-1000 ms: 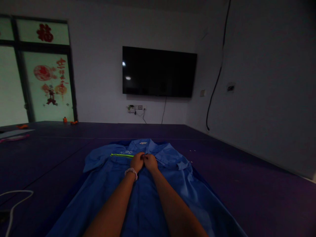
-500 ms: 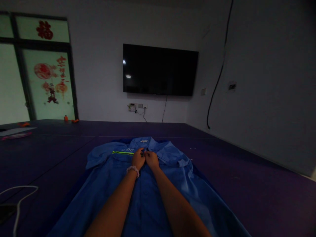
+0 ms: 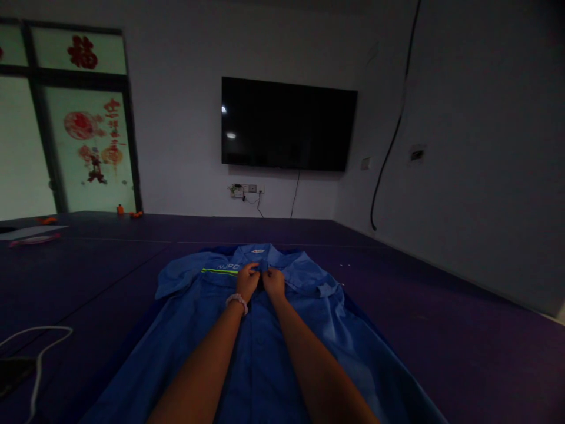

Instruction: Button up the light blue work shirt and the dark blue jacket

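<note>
A blue work shirt (image 3: 309,318) lies spread out, front side up, its collar at the far end. White letters and a yellow-green stripe mark its left chest area as I see it. Both hands are at the button front just below the collar. My left hand (image 3: 248,281) has its thumb and fingers closed at the placket edge; a pale scrunchie circles that wrist. Close beside it, my right hand (image 3: 274,282) is closed with bent fingers on the other side of the placket. The fingertips and the button there are too dark and small to make out.
The shirt lies on a dark purple surface (image 3: 424,306). At left are a white cable (image 3: 39,353), a dark flat device (image 3: 15,374) and a pale sheet (image 3: 33,232). Small orange objects (image 3: 136,215) stand near the door. A black cable (image 3: 388,150) hangs along the right wall.
My hands have drawn slightly apart at the placket, leaving a small gap between the fingertips. The view has shifted a little. The shirt lies as before.
</note>
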The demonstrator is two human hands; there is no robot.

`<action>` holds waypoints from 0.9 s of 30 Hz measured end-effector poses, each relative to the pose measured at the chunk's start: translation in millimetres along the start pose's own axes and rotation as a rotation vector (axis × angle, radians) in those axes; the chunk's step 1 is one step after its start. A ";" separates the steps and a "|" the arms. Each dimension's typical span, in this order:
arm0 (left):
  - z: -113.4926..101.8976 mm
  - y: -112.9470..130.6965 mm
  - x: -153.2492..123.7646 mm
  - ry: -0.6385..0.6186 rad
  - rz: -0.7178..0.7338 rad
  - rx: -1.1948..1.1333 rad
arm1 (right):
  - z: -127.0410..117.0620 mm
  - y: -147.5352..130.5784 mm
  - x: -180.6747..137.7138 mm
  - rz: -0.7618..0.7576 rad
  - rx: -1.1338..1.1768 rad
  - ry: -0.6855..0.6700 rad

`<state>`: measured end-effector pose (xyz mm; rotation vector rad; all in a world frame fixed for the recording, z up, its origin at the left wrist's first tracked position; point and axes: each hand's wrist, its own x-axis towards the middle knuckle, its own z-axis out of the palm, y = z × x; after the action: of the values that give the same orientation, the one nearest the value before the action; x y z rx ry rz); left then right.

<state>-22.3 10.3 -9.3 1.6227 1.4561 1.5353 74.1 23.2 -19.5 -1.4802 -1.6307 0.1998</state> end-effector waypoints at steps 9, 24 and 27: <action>2.2 -11.7 4.7 0.041 -0.132 -0.112 | 6.3 6.4 2.6 0.031 -0.005 0.148; 2.2 -18.7 7.3 0.046 -0.060 0.067 | 11.7 15.0 11.6 0.058 0.087 0.036; -0.1 -13.9 5.0 0.050 -0.029 0.091 | 13.7 20.0 13.1 0.008 0.128 -0.020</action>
<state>-28.4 19.3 -19.4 1.6179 1.5902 1.5244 80.6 45.8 -33.8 -1.3918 -1.5973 0.3186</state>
